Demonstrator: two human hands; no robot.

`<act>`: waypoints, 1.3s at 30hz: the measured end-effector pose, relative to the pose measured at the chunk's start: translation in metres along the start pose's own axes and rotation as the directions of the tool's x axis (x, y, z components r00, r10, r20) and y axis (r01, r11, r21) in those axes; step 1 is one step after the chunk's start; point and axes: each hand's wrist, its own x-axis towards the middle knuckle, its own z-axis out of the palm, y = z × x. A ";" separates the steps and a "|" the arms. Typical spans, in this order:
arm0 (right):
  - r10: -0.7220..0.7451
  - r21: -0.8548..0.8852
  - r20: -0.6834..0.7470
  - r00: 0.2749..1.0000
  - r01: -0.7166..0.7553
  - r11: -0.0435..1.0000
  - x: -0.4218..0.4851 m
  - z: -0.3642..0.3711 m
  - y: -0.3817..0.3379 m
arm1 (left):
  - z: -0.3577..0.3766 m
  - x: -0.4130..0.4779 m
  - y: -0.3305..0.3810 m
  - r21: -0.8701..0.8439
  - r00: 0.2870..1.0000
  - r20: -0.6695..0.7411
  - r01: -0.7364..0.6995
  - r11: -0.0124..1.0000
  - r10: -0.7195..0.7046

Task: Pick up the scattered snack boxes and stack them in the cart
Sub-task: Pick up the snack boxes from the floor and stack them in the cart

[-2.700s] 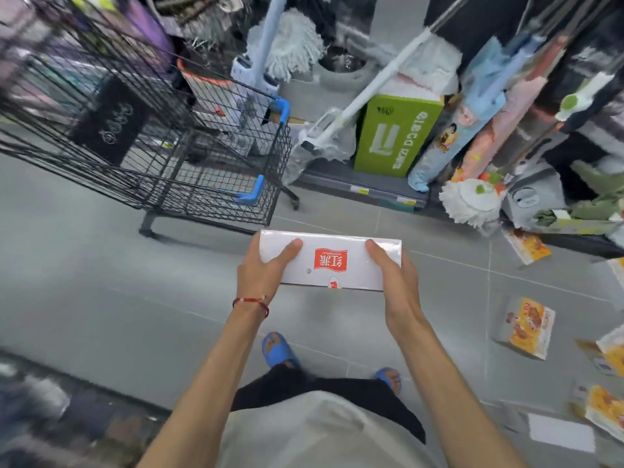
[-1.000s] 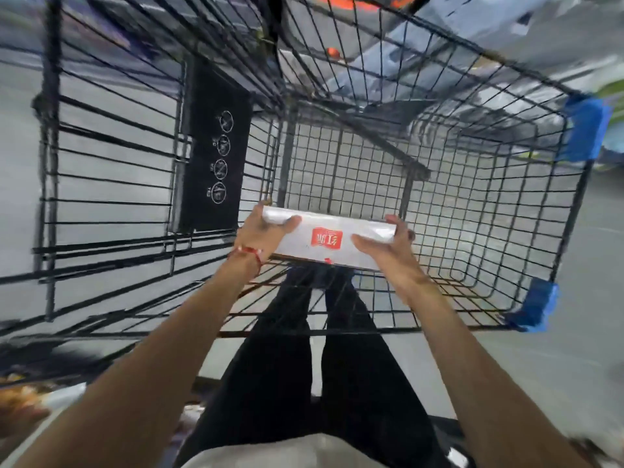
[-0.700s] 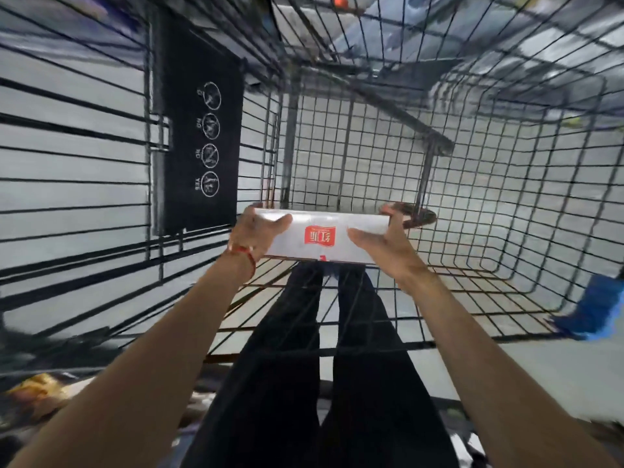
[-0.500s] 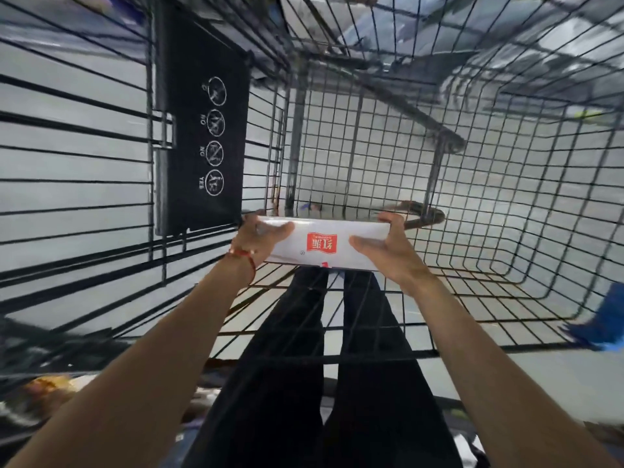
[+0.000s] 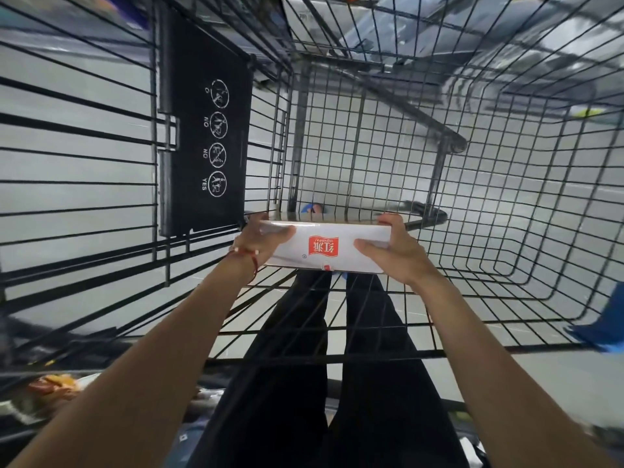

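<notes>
A white snack box [image 5: 332, 248] with a red logo lies flat between both hands, inside the black wire shopping cart [image 5: 506, 204]. My left hand [image 5: 261, 243] grips the box's left end, thumb on top. At the right end, my right hand [image 5: 393, 249] grips it the same way. The box hangs low over the cart's wire floor, near the cart's near end. I cannot tell whether it touches the floor.
A black child-seat flap [image 5: 206, 130] with white pictograms stands at the cart's left. A blue corner bumper [image 5: 604, 336] sits at the right rim. Another snack pack [image 5: 55, 383] lies blurred on the floor at lower left. My dark trouser legs show through the wire floor.
I carried the box from the open floor to the cart and lowered it inside. Over the last second it sank a little deeper; both hands keep the same hold.
</notes>
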 end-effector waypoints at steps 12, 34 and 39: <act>-0.022 0.150 0.060 0.998 0.013 0.989 -0.017 0.002 -0.011 | 0.010 -0.029 0.017 -0.177 0.982 -0.140 0.103 0.979 -0.129; -0.034 0.644 -0.430 0.902 0.333 0.689 -0.215 -0.013 -0.005 | -0.001 -0.231 0.051 -0.465 0.903 0.060 -0.351 0.813 0.425; 0.036 0.737 -0.517 0.855 0.423 0.528 -0.268 0.004 0.024 | 0.010 -0.263 0.045 -0.372 0.819 0.134 -0.480 0.794 0.558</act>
